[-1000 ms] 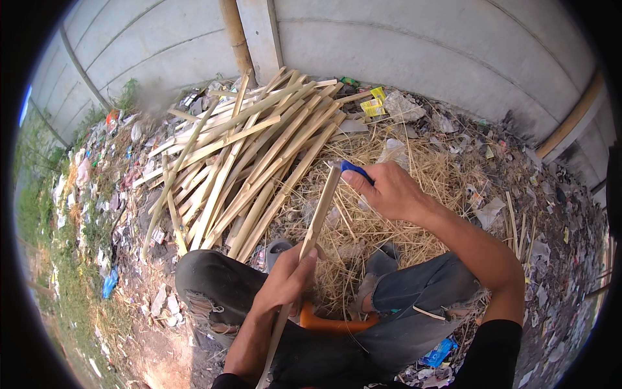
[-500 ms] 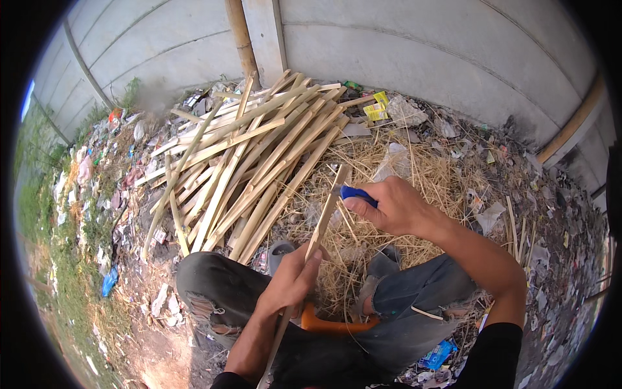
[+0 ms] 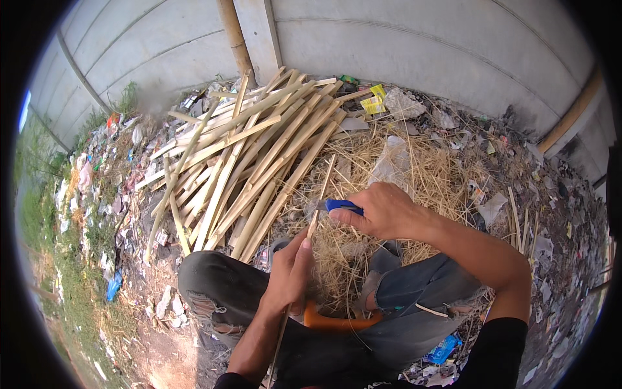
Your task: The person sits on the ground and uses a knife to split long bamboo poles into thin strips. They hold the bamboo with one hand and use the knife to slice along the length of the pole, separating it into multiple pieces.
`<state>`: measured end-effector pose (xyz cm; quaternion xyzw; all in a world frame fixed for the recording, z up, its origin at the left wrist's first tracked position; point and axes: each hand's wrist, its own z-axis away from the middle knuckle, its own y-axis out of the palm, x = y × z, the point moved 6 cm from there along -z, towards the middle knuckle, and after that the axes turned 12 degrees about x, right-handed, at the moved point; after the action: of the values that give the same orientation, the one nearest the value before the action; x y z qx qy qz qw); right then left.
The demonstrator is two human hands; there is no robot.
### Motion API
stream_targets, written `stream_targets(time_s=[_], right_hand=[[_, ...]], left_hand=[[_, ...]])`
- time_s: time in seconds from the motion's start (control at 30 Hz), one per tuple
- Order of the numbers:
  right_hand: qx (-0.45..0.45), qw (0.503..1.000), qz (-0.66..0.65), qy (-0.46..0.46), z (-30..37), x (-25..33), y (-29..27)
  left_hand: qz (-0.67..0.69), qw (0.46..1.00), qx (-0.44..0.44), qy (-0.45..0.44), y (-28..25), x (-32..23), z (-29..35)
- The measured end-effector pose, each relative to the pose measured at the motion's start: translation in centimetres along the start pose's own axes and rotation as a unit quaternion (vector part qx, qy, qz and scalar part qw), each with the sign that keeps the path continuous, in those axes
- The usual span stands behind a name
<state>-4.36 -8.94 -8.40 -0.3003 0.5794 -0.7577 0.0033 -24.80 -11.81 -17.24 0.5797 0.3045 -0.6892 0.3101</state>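
A long, narrow bamboo strip slants up and away from my lap, its lower end running down past my left forearm. My left hand is closed round its middle, thumb along the strip. A little farther up, my right hand grips a blue-handled knife. The knife's short blade points left and meets the strip just above my left hand. Fingers wrapped round the handle hide part of it.
A pile of split bamboo strips lies ahead to the left. Thin shavings cover the ground in front. An orange curved object sits between my legs. Concrete walls stand behind, with litter around.
My right hand and the knife have moved left and down along the strip toward my left hand. The strip has turned and shows a narrower side.
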Motion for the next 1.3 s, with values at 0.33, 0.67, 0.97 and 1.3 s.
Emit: stream_targets(time_s=[0.33, 0.67, 0.97, 1.3], right_hand=[[0.025, 0.999, -0.010, 0.042, -1.0, -0.7, -0.5], [0.013, 0.996, -0.048, 0.075, -1.7, -2.3, -2.5], [0.017, 0.999, -0.021, 0.035, -1.8, -1.4, -2.0], [0.006, 0.999, 0.033, -0.021, -0.8, 0.3, 1.0]], left_hand=[[-0.051, 0.998, -0.034, -0.029, -0.6, -0.6, 0.3], [-0.049, 0.998, -0.046, 0.002, -0.4, -0.9, 0.3], [-0.082, 0.995, -0.049, 0.018, -0.5, -1.1, 0.6], [-0.208, 0.969, -0.109, 0.082, -0.1, -2.4, 0.4]])
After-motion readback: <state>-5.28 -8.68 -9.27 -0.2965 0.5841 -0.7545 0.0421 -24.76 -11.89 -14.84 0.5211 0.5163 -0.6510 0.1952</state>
